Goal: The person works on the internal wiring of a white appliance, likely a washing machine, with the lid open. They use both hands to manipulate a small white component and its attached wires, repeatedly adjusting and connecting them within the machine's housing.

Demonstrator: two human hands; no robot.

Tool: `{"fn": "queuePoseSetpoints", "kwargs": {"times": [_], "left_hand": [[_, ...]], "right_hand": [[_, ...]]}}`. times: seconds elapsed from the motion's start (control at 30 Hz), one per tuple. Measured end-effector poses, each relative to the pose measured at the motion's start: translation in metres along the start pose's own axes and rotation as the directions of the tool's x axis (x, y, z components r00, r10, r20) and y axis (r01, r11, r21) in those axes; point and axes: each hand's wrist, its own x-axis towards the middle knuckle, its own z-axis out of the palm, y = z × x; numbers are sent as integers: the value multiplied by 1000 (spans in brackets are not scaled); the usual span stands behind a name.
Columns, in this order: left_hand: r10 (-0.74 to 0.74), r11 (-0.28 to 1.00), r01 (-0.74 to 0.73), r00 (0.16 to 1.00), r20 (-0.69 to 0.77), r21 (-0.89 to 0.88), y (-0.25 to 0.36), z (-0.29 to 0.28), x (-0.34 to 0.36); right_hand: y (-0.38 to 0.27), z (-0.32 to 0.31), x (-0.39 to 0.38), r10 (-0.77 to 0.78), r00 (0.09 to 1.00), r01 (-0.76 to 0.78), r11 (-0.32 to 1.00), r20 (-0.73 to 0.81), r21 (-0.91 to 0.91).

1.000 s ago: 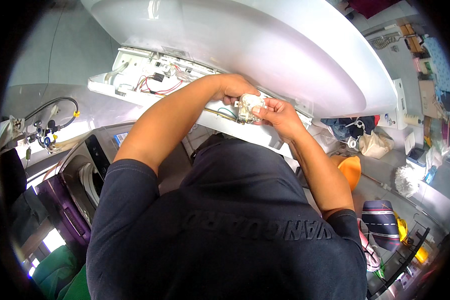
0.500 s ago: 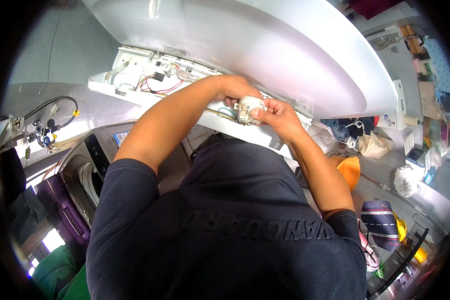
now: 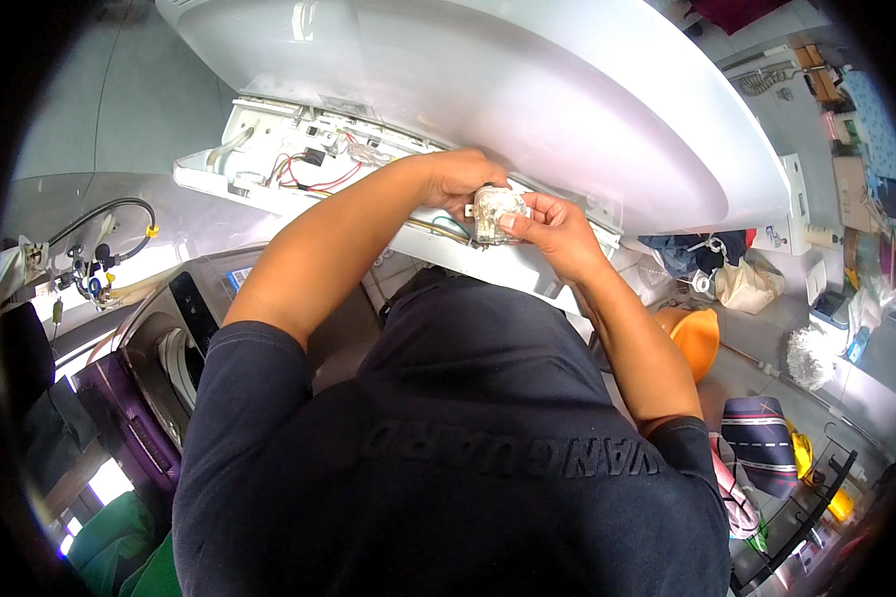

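Red wires [image 3: 344,179] lie left of the left hand [image 3: 465,177], which curls by a small whitish part [image 3: 489,212]; I can't tell if it grips. The right hand [image 3: 561,235] pinches the part between the two hands. Farther right sits something orange [image 3: 697,343].

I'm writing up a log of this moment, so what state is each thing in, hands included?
Right hand: closed, thumb on the pale part
Left hand: curled beside the part, fingertips hidden
Pale part: held above the white panel
White panel: open, its wiring exposed
Red wires: curved, lying in the panel
Large white cover: slanted beyond the panel
Black hose: bent in an arc
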Motion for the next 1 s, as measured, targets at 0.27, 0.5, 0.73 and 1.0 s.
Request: {"fn": "queuePoseSetpoints", "kwargs": {"times": [0.27, 0.5, 0.73, 1.0], "left_hand": [[-24, 977, 37, 997, -67, 209, 1, -6, 9], [-15, 956, 45, 995, -103, 290, 0, -4, 10], [-6, 946, 38, 995, -100, 323, 2, -1, 8], [-53, 926, 63, 998, -39, 372, 3, -7, 16]], "right_hand": [[-2, 2, -2, 22, 1000, -22, 1000, -5, -11], [-4, 1, -3, 48, 999, -48, 999, 4, -26], [-4, 2, -2, 56, 998, -56, 998, 6, -2], [1, -1, 0, 76, 997, -76, 997, 30, -11]]}}
